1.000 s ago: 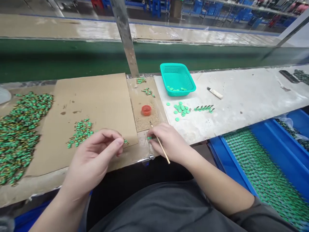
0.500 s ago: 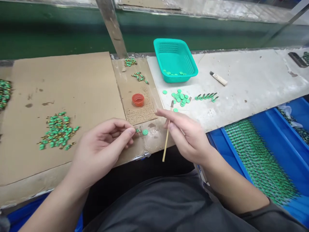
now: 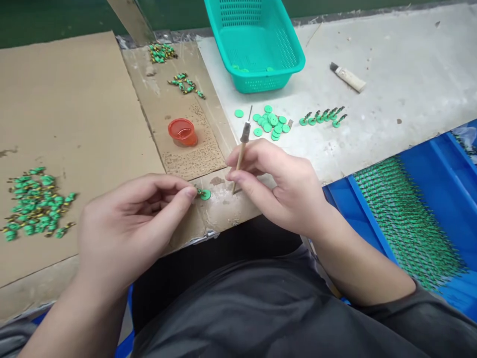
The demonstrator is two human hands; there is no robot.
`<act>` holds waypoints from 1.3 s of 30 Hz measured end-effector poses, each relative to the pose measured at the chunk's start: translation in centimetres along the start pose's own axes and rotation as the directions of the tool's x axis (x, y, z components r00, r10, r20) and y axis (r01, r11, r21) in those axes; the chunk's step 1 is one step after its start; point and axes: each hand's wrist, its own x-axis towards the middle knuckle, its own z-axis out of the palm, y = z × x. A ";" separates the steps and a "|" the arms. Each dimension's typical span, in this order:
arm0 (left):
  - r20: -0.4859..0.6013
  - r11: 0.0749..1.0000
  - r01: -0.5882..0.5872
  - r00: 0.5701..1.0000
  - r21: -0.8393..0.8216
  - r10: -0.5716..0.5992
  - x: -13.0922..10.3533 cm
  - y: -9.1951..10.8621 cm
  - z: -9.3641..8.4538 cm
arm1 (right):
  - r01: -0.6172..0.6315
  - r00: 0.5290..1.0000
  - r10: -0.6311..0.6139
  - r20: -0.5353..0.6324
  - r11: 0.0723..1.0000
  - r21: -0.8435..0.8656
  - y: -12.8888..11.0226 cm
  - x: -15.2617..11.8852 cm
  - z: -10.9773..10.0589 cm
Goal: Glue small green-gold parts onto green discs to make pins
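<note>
Thumb and forefinger of my left hand [image 3: 136, 223] are closed in a pinch on a small green-and-dark figure piece [image 3: 200, 191], mostly hidden by the fingertips. That piece is at a flat green disc [image 3: 206, 195] on the table edge; whether they are joined I cannot tell. In my right hand [image 3: 286, 186], closed, is a thin wooden-handled tool [image 3: 245, 134] with a dark collar and a fine needle-like tip pointing up. Beyond the tool lies a loose pile of green discs [image 3: 273, 120]. An orange-red cup [image 3: 182, 133] holding clear liquid stands between and beyond my hands.
A teal basket [image 3: 261, 82] with a few discs stands at the back. To the right are several discs with upright figures [image 3: 321, 118] and a white tube [image 3: 348, 77]. Figure pieces [image 3: 35, 204] lie on cardboard at left. Blue trays [image 3: 443, 184] hold rows of green pieces.
The view has shifted closer and right. My left hand has brought the figure piece to the disc. My right hand has turned the tool so its needle tip points up.
</note>
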 end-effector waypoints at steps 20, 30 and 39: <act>0.039 0.887 -0.339 0.938 0.313 0.345 -0.7 -0.8 -0.2 | 0.068 0.980 -0.051 0.191 0.994 -0.083 -0.2 -0.3 -0.9; 0.025 0.948 -0.264 0.964 0.177 0.264 -0.2 -2.4 -0.4 | 0.094 0.981 -0.064 0.185 0.983 -0.156 0.9 1.5 3.2; 0.005 0.962 -0.223 0.974 0.160 0.225 -0.4 -1.7 -0.1 | 0.089 0.975 -0.048 0.216 0.979 -0.182 0.7 1.6 3.5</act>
